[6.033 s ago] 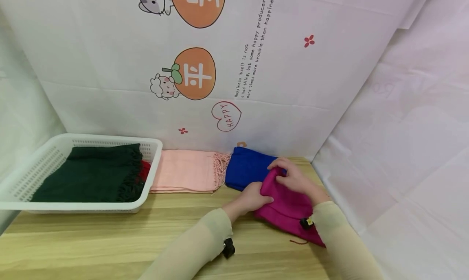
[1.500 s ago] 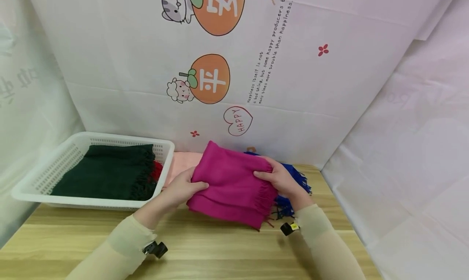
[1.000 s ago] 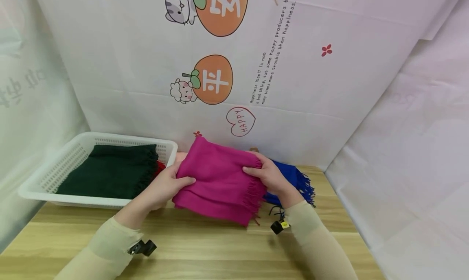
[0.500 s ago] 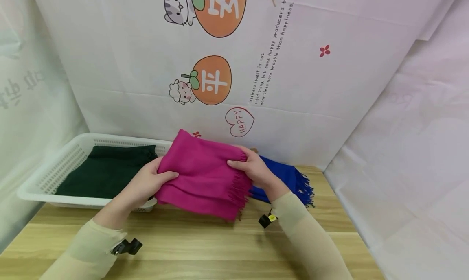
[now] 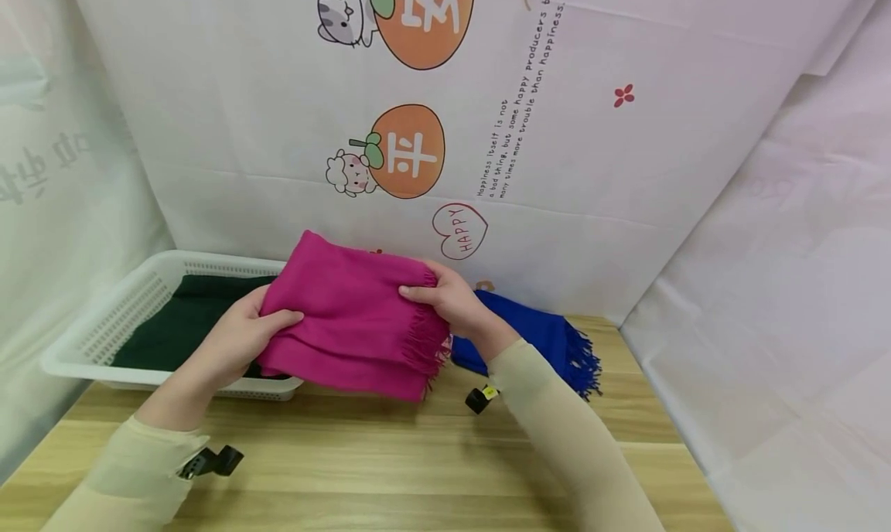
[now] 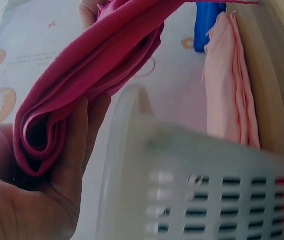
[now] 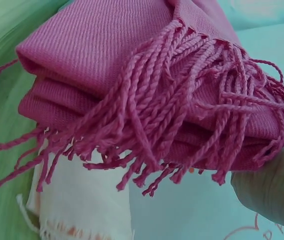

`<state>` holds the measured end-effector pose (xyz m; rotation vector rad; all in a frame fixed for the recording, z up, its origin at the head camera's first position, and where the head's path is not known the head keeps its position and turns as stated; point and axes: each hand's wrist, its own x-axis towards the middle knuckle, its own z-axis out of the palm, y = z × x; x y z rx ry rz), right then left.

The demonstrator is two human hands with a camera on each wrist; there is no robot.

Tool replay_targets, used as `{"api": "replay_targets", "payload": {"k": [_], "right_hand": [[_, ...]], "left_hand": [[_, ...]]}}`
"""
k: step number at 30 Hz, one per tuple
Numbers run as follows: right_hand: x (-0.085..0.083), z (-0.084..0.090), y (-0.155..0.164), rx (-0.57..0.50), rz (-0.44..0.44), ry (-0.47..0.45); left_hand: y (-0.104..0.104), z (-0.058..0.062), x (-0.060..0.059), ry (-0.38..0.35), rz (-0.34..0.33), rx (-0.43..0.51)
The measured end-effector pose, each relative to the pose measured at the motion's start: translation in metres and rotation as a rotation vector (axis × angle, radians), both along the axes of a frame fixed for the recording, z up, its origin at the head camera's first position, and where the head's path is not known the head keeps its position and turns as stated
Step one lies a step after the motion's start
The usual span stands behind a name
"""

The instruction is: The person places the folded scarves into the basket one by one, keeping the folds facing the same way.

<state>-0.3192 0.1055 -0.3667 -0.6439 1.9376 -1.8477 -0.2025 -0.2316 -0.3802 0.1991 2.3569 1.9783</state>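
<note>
Folded magenta scarf [image 5: 351, 315] held in the air over the near right corner of the white basket [image 5: 104, 323], not yet set down. Left hand [image 5: 233, 342] grips its folded edge, thumb on top; right hand [image 5: 445, 304] pinches the fringed end. A dark green scarf [image 5: 163, 327] already lies inside; the blue scarf [image 5: 539, 339] and the pink scarf [image 6: 229, 85] remain on the table [image 5: 390, 470]. The fabric is ribbed with twisted tassels.

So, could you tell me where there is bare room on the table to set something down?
The bare wood of the table in front of the basket and the blue scarf is free, bordered by both sleeves. The back edge is crowded: basket, a pink scarf and the blue one, with the magenta scarf held above in both hands.
</note>
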Motion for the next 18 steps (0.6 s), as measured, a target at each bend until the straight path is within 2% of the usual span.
{"api": "replay_targets", "payload": {"k": [7, 12, 18], "right_hand": [[-0.007, 0.007, -0.030, -0.009, -0.004, -0.019], [-0.013, 0.009, -0.049, -0.023, 0.024, -0.025], [-0.017, 0.012, -0.070, -0.029, 0.078, -0.028]], "left_hand": [[-0.023, 0.005, -0.001, 0.012, 0.044, -0.001], [-0.037, 0.006, -0.001, 0.003, 0.088, -0.005], [-0.056, 0.005, 0.003, -0.028, 0.092, 0.106]]}}
